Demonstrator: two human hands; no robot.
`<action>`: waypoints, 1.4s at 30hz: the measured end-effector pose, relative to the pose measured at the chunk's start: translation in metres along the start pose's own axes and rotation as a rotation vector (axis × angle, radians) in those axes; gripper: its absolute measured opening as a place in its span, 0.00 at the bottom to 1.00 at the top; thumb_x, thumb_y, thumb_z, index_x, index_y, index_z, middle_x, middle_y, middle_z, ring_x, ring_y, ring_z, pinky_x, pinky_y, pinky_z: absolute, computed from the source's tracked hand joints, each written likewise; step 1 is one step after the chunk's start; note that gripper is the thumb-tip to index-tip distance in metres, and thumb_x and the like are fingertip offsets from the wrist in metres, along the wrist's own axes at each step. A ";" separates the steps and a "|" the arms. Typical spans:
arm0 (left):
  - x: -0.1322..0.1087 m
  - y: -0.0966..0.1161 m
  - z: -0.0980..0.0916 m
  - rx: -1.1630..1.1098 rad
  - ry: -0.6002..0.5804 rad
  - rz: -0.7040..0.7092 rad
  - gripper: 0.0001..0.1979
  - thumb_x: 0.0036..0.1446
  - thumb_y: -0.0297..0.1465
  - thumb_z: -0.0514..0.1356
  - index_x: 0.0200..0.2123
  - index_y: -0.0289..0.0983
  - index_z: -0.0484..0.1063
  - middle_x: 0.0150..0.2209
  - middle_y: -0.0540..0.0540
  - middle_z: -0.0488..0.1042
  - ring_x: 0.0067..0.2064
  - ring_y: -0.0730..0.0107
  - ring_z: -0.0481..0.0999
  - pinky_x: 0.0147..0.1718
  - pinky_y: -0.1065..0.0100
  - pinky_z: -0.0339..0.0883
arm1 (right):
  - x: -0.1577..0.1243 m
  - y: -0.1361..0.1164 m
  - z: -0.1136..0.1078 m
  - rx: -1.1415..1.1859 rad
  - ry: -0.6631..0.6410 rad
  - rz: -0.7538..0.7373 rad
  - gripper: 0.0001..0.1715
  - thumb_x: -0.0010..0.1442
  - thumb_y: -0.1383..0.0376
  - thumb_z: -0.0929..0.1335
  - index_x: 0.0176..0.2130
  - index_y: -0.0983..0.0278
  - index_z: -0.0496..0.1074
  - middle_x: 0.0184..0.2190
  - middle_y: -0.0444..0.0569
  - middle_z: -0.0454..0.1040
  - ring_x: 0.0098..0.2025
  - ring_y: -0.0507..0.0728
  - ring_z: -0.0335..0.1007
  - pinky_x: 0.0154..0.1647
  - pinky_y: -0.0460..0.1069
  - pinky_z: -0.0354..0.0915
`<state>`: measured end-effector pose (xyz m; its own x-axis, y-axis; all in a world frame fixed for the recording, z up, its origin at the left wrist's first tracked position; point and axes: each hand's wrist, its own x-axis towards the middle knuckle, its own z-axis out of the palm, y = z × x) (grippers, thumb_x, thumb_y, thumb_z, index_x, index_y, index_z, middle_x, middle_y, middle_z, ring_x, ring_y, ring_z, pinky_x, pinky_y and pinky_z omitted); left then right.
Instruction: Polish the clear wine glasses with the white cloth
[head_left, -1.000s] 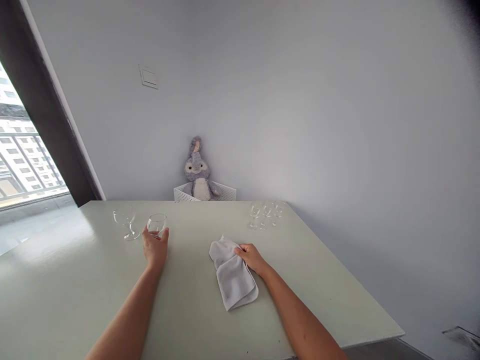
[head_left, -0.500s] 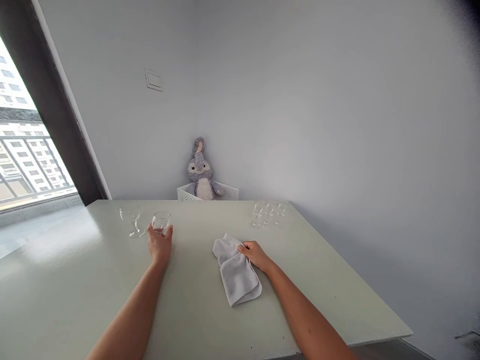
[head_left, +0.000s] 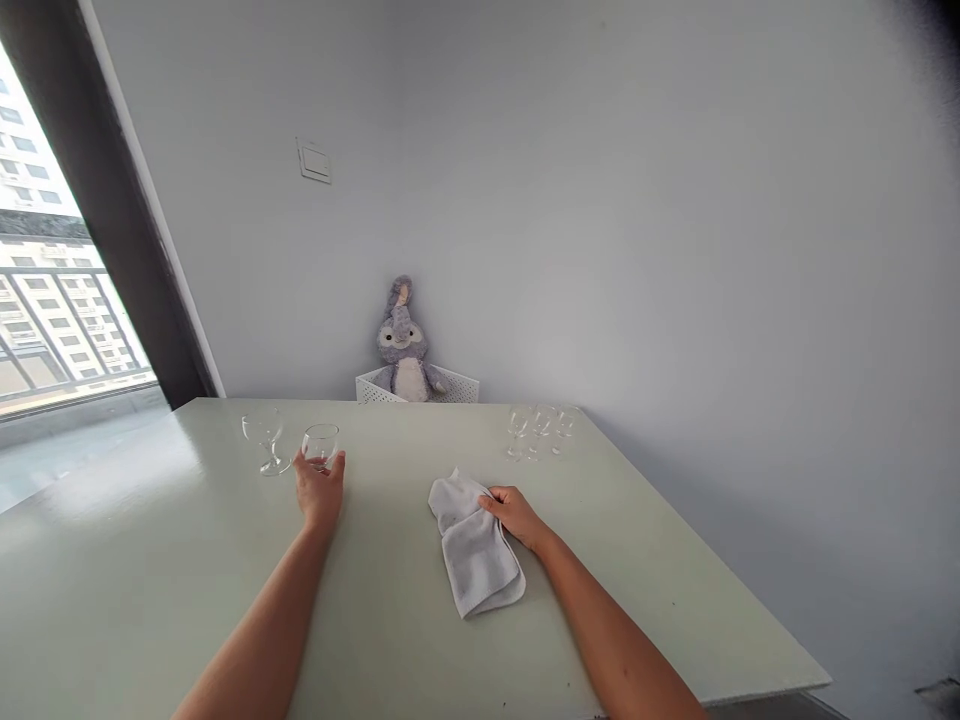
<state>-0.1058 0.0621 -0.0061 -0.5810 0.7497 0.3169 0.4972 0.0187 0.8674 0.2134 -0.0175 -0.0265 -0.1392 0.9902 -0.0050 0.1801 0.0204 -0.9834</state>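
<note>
My left hand (head_left: 320,490) is closed around the lower part of a clear drinking glass (head_left: 321,440), whose rim shows above the fingers; its base is hidden by the hand. Just left of it a stemmed glass (head_left: 264,432) stands upright on the table. My right hand (head_left: 514,513) pinches the right edge of a folded light grey cloth (head_left: 480,560), thumb on top. The cloth lies on the table, its near end spread toward me. Beyond the right hand, three small stemmed glasses (head_left: 541,422) stand upright in a row.
The pale green table (head_left: 390,640) has its right edge near the wall. A white perforated basket (head_left: 461,388) with a grey plush rabbit (head_left: 409,350) in it sits behind the far edge. A window with a railing (head_left: 67,320) is at the left.
The view has shifted slightly. Both hands keep their hold on the glass and the cloth, and nothing else has visibly moved.
</note>
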 end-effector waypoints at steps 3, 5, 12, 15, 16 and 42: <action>0.000 0.001 0.001 0.006 -0.006 -0.001 0.36 0.47 0.45 0.56 0.55 0.36 0.49 0.38 0.45 0.67 0.32 0.69 0.68 0.37 0.61 0.64 | 0.000 -0.003 -0.001 0.140 0.002 0.025 0.22 0.45 0.51 0.69 0.20 0.67 0.63 0.15 0.38 0.58 0.18 0.46 0.52 0.20 0.43 0.50; 0.000 0.002 0.002 0.011 -0.019 0.002 0.37 0.47 0.45 0.56 0.56 0.35 0.48 0.39 0.45 0.68 0.32 0.69 0.68 0.37 0.61 0.63 | 0.001 -0.004 -0.002 0.300 0.006 0.046 0.20 0.43 0.53 0.71 0.21 0.68 0.66 0.16 0.40 0.62 0.19 0.47 0.55 0.22 0.44 0.53; -0.011 0.014 0.006 -0.014 -0.123 0.116 0.38 0.46 0.48 0.55 0.57 0.36 0.47 0.38 0.45 0.68 0.31 0.69 0.68 0.35 0.63 0.63 | 0.007 -0.006 -0.007 0.619 0.108 0.024 0.19 0.42 0.54 0.72 0.28 0.67 0.70 0.23 0.46 0.70 0.25 0.52 0.65 0.29 0.48 0.61; -0.025 0.022 0.008 -0.054 -0.201 0.164 0.36 0.48 0.47 0.54 0.57 0.36 0.48 0.37 0.45 0.69 0.32 0.68 0.69 0.33 0.64 0.63 | 0.005 -0.007 -0.006 0.689 0.164 0.068 0.18 0.42 0.55 0.72 0.27 0.66 0.69 0.21 0.44 0.69 0.23 0.52 0.64 0.28 0.48 0.61; -0.032 0.025 0.009 -0.061 -0.236 0.175 0.36 0.48 0.47 0.54 0.57 0.37 0.48 0.37 0.46 0.69 0.32 0.67 0.69 0.33 0.65 0.63 | 0.004 -0.007 -0.005 0.696 0.177 0.086 0.17 0.43 0.55 0.72 0.27 0.66 0.69 0.20 0.44 0.69 0.23 0.52 0.64 0.27 0.48 0.61; -0.110 0.068 0.012 0.262 -0.533 0.953 0.25 0.48 0.25 0.55 0.52 0.40 0.61 0.45 0.40 0.69 0.43 0.59 0.67 0.40 0.59 0.60 | -0.006 -0.061 0.051 0.233 -0.185 -0.013 0.14 0.45 0.58 0.70 0.31 0.65 0.70 0.20 0.42 0.67 0.21 0.50 0.63 0.20 0.45 0.60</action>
<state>-0.0003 -0.0107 0.0139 0.4272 0.7184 0.5490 0.7481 -0.6219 0.2315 0.1539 -0.0317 0.0245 -0.3194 0.9476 -0.0037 -0.0483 -0.0202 -0.9986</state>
